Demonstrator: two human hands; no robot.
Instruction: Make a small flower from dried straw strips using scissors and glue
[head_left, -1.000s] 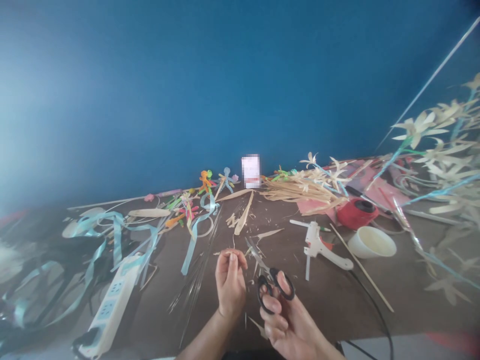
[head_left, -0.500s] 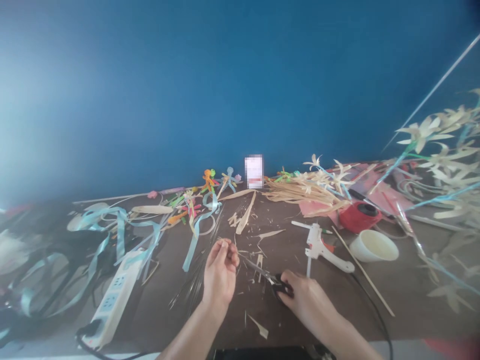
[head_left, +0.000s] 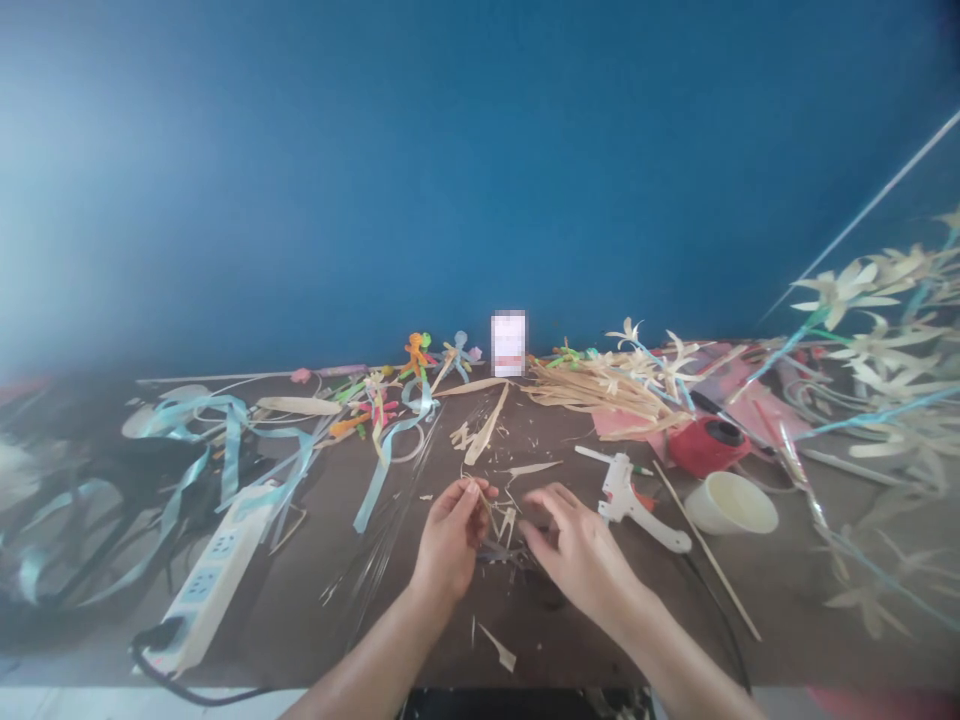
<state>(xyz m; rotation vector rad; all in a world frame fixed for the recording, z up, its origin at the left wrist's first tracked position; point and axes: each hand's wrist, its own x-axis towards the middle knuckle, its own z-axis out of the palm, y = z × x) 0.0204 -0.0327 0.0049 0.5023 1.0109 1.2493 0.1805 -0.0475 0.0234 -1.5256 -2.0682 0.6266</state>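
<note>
My left hand point(head_left: 452, 532) is closed in a pinch in the middle of the table. Thin pale strands point(head_left: 491, 512) stick out at its fingertips, like narrow strips of dried leaf; most of what it holds is hidden. Just to the right, my right hand point(head_left: 581, 545) has its fingers curved and apart, with nothing seen in them. Scissors point(head_left: 501, 552) lie on the table between and below the hands, their blades pointing left and their handles hidden by the right hand. Pale scraps and a wider dried strip point(head_left: 489, 425) lie beyond the fingers.
To the right are a white glue gun point(head_left: 637, 510), a thin stick point(head_left: 705, 545), a white cup point(head_left: 731, 503) and a red object point(head_left: 705, 445). Pale leaf flowers point(head_left: 844, 290) stand far right. Blue ribbon point(head_left: 373, 490) and a power strip point(head_left: 214, 570) lie left.
My right hand has let go of the scissors, which now lie on the table, and has moved up and left towards my left hand. The left hand has shifted slightly right.
</note>
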